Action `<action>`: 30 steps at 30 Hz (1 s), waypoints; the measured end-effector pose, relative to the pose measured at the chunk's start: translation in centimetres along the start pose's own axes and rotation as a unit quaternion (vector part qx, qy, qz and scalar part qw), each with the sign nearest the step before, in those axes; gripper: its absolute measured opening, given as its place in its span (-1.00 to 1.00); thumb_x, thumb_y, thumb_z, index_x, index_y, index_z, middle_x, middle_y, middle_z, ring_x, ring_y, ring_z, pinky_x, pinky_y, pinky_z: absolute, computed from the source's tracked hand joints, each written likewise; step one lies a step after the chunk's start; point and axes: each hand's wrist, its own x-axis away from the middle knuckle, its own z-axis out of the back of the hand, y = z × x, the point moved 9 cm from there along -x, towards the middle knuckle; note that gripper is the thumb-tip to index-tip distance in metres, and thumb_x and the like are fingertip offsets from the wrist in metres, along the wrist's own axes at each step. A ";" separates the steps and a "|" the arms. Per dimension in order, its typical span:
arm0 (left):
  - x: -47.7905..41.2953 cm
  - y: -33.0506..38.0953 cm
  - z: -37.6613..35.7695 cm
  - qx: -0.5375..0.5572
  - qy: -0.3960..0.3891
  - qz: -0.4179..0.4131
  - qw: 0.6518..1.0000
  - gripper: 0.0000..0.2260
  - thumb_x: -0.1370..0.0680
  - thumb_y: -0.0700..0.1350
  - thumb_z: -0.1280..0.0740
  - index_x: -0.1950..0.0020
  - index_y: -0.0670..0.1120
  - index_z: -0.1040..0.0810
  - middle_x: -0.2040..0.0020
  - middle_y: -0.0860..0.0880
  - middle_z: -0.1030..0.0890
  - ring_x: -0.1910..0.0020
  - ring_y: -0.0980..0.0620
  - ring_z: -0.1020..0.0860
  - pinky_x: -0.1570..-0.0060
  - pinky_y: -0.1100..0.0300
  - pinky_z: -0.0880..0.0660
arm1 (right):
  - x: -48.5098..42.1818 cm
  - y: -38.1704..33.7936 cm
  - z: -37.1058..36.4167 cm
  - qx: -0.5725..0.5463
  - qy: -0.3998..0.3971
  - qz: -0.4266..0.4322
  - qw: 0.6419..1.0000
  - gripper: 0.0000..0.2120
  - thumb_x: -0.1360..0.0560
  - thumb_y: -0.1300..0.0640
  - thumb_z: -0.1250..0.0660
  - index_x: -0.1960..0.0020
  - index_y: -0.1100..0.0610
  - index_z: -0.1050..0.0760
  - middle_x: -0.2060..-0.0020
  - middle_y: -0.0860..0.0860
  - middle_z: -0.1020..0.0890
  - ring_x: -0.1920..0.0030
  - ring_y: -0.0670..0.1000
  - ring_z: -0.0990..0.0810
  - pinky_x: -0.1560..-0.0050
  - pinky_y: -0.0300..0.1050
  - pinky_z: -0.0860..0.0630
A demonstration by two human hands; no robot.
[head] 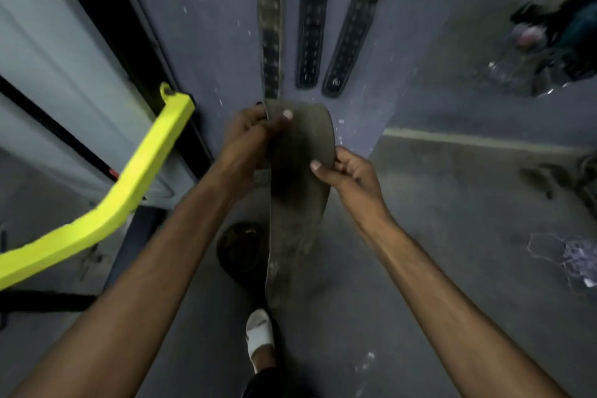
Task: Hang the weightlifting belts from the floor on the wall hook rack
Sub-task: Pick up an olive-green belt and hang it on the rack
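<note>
I hold a wide, worn olive-grey weightlifting belt [298, 191] in front of the grey wall, its length hanging down toward the floor. My left hand [248, 142] pinches the belt's upper left edge near its top end. My right hand [347, 171] grips its right edge a little lower. Three belts hang on the wall above: a studded olive one [270, 26], a black one [312, 19] and another black one [353, 32] slanting right. The hook rack itself is out of view above. A dark coiled belt [240, 252] lies on the floor behind the held one.
A yellow metal bar [135, 184] of a machine juts in at the left. My foot in a white slipper [260, 336] stands below. Tangled cord and cloth [575, 258] lie on the floor at right, with dark clutter [549, 39] at the far right.
</note>
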 end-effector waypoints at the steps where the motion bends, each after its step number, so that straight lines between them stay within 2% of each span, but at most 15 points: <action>1: 1.2 3.2 -0.5 -0.001 -0.002 -0.010 1.000 -0.82 -0.58 -0.10 -0.38 -0.06 -0.19 -0.66 0.24 0.00 -0.74 0.30 0.10 -0.70 0.40 0.27 -0.56 | 1.1 -3.0 -0.1 0.009 -0.005 0.018 1.000 -0.73 -0.58 0.28 -0.40 -0.28 0.24 -0.60 -0.12 0.09 -0.75 -0.15 0.02 -0.73 -0.12 -0.15 -0.65; 3: 3.7 9.5 -1.6 0.005 0.004 -0.036 0.999 -0.83 -0.58 -0.10 -0.38 -0.02 -0.20 -0.65 0.36 0.01 -0.70 0.45 0.14 -0.63 0.51 0.33 -0.49 | 3.2 -9.6 -0.4 0.021 -0.007 0.061 0.998 -0.73 -0.58 0.30 -0.40 -0.27 0.25 -0.60 -0.12 0.13 -0.74 -0.13 0.04 -0.73 -0.14 -0.10 -0.66; 6: 8.0 19.2 -3.2 0.034 0.016 -0.088 0.995 -0.75 -0.58 -0.08 -0.38 -0.07 -0.27 -0.64 0.29 -0.07 -0.71 0.35 0.08 -0.65 0.36 0.26 -0.58 | 6.8 -20.2 -1.1 0.006 0.005 0.135 0.991 -0.76 -0.58 0.32 -0.38 -0.24 0.23 -0.61 -0.10 0.17 -0.74 -0.11 0.07 -0.73 -0.12 -0.07 -0.66; 10: 14.1 31.6 -4.8 0.082 0.013 -0.157 0.984 -0.77 -0.56 -0.03 -0.41 0.05 -0.20 -0.66 0.26 -0.08 -0.69 0.31 0.06 -0.64 0.28 0.23 -0.60 | 12.1 -33.5 -3.0 -0.029 0.009 0.225 0.974 -0.80 -0.60 0.30 -0.37 -0.21 0.24 -0.60 -0.09 0.17 -0.74 -0.07 0.04 -0.72 -0.11 -0.04 -0.67; 12: 17.2 37.3 -5.2 0.082 0.008 -0.198 0.977 -0.73 -0.55 -0.02 -0.43 -0.02 -0.24 -0.67 0.21 -0.10 -0.68 0.25 0.04 -0.63 0.22 0.18 -0.60 | 14.6 -39.8 -3.9 -0.035 0.015 0.268 0.963 -0.81 -0.60 0.30 -0.36 -0.21 0.26 -0.60 -0.08 0.19 -0.73 -0.04 0.04 -0.72 -0.09 -0.04 -0.68; 14: 20.4 42.6 -5.6 0.047 0.000 -0.247 0.968 -0.69 -0.56 -0.03 -0.41 -0.13 -0.26 -0.66 0.15 -0.09 -0.70 0.22 0.07 -0.64 0.24 0.21 -0.58 | 17.0 -45.6 -4.6 -0.049 0.020 0.302 0.952 -0.80 -0.60 0.31 -0.35 -0.21 0.28 -0.60 -0.07 0.19 -0.73 -0.02 0.05 -0.71 -0.10 -0.01 -0.68; 17: 24.8 48.9 -6.3 -0.003 -0.022 -0.315 0.949 -0.72 -0.59 -0.05 -0.39 -0.18 -0.21 -0.65 0.07 -0.07 -0.73 0.16 0.12 -0.68 0.23 0.28 -0.57 | 20.0 -52.9 -5.5 -0.078 0.023 0.331 0.940 -0.81 -0.60 0.33 -0.34 -0.20 0.33 -0.59 0.00 0.19 -0.72 0.02 0.07 -0.70 -0.05 0.01 -0.69; 22: 30.7 54.3 -5.8 -0.030 0.001 -0.420 0.907 -0.77 -0.57 -0.09 -0.42 -0.17 -0.18 -0.64 -0.04 -0.11 -0.73 -0.01 0.01 -0.71 0.04 0.16 -0.65 | 24.5 -62.3 -7.7 -0.084 0.042 0.374 0.923 -0.84 -0.59 0.33 -0.33 -0.14 0.34 -0.60 0.07 0.16 -0.71 0.11 0.04 -0.68 0.10 -0.07 -0.68; 25: 33.0 54.1 -5.6 -0.065 -0.010 -0.440 0.896 -0.83 -0.53 -0.07 -0.46 -0.09 -0.06 -0.67 0.00 0.01 -0.75 0.00 0.08 -0.71 0.07 0.20 -0.64 | 27.0 -67.0 -8.6 -0.087 0.054 0.400 0.911 -0.88 -0.60 0.33 -0.33 -0.09 0.30 -0.61 0.15 0.12 -0.69 0.17 0.02 -0.64 0.12 -0.08 -0.64; 27: 33.7 52.5 -5.5 -0.087 -0.047 -0.436 0.894 -0.86 -0.51 -0.07 -0.47 -0.06 -0.03 -0.68 0.01 0.06 -0.75 0.02 0.10 -0.72 0.11 0.27 -0.62 | 28.5 -69.5 -8.6 -0.090 0.059 0.411 0.905 -0.86 -0.59 0.31 -0.34 -0.11 0.33 -0.61 0.15 0.12 -0.69 0.16 0.03 -0.65 0.07 -0.02 -0.66; 30: 34.5 49.2 -5.4 -0.158 -0.142 -0.402 0.891 -0.79 -0.52 -0.04 -0.47 -0.13 -0.03 -0.69 -0.08 0.08 -0.74 -0.06 0.08 -0.71 0.03 0.25 -0.63 | 30.1 -72.4 -8.2 -0.090 0.067 0.420 0.901 -0.87 -0.59 0.26 -0.37 -0.07 0.29 -0.63 0.15 0.10 -0.71 0.15 0.03 -0.69 0.03 0.07 -0.69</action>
